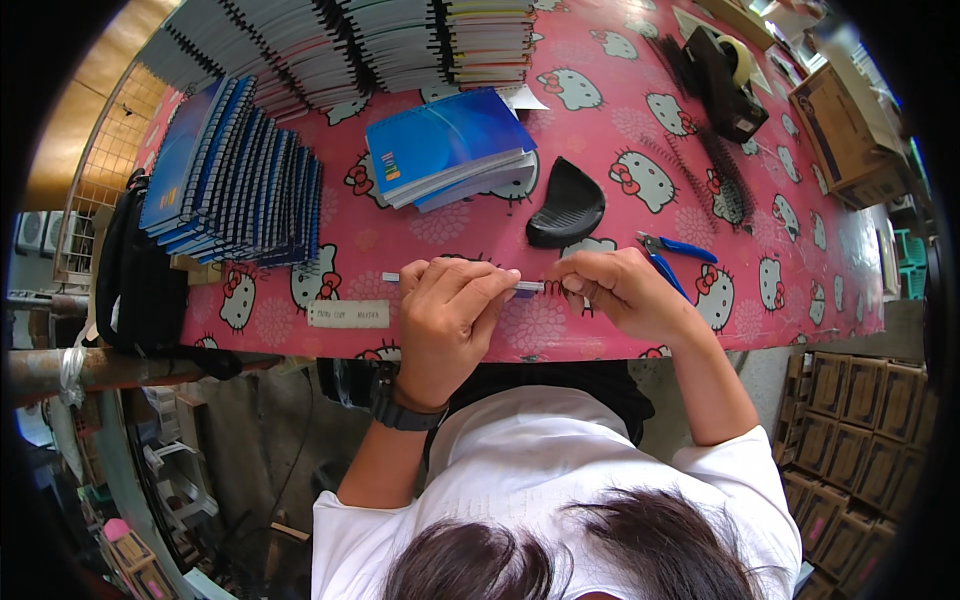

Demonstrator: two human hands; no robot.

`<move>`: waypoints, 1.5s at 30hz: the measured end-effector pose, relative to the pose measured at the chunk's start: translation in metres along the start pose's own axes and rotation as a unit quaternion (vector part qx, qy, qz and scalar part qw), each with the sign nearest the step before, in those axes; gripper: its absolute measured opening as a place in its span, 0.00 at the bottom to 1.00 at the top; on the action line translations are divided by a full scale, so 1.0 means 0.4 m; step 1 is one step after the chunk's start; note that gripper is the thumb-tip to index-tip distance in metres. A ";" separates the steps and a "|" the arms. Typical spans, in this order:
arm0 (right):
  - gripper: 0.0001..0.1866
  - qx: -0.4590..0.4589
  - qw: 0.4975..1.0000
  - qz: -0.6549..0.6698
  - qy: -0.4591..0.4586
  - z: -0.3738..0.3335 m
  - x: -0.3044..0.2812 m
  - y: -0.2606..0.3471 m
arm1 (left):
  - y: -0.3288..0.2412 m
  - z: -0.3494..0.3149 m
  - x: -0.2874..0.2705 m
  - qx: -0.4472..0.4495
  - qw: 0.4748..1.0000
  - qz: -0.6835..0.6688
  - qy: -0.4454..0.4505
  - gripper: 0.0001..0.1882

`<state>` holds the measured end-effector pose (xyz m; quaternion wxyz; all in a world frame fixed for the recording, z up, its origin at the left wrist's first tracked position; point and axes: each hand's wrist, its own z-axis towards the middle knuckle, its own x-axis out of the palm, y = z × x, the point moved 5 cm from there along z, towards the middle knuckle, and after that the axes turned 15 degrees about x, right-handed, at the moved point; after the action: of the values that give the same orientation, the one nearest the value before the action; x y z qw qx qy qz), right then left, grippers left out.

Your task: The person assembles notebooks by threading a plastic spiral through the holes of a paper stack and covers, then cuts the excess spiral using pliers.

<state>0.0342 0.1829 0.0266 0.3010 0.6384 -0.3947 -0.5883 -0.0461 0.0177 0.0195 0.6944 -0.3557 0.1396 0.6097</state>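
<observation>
My left hand [450, 305] is closed around a thin silvery rod [529, 286], whose ends stick out on both sides of the fist. At the rod's right end is a small dark wire coil [553, 288]. My right hand [625, 290] pinches this coil between thumb and fingers; whether the coil goes around the rod is too small to tell. Both hands are just above the table's near edge. Beyond them lies a black curved dish [567, 205]. To the right of my right hand rest cutting pliers with blue handles [684, 250], and to the left of my left hand a paper strip [348, 314].
A pile of blue spiral notebooks [235, 185] stands at the left, with loose blue-covered sheets [450, 145] in the middle. Tall stacks of bound pads [400, 45] line the back. Right of these are a tape dispenser [728, 85], black coils [728, 180] and a cardboard box [850, 135].
</observation>
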 end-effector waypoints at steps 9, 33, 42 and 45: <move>0.24 0.009 0.999 -0.019 -0.037 0.007 0.014 -0.011 | -0.028 0.001 0.041 0.005 0.989 0.041 0.145 0.15; 0.38 0.023 0.983 0.182 0.010 0.042 -0.050 -0.138 | 0.042 -0.013 0.007 0.026 0.994 0.041 0.098 0.15; 0.32 -0.028 0.972 0.212 0.101 -0.001 -0.006 -0.084 | 0.003 0.002 0.008 0.005 0.991 0.050 0.120 0.13; 0.32 0.086 0.985 0.148 -0.021 0.006 -0.006 -0.100 | 0.004 -0.008 0.001 0.003 0.992 0.038 0.118 0.14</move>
<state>0.0376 0.2053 -0.0066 0.3207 0.5837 -0.5404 -0.5142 -0.0468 0.0160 0.0166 0.6506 -0.4175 0.2358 0.5890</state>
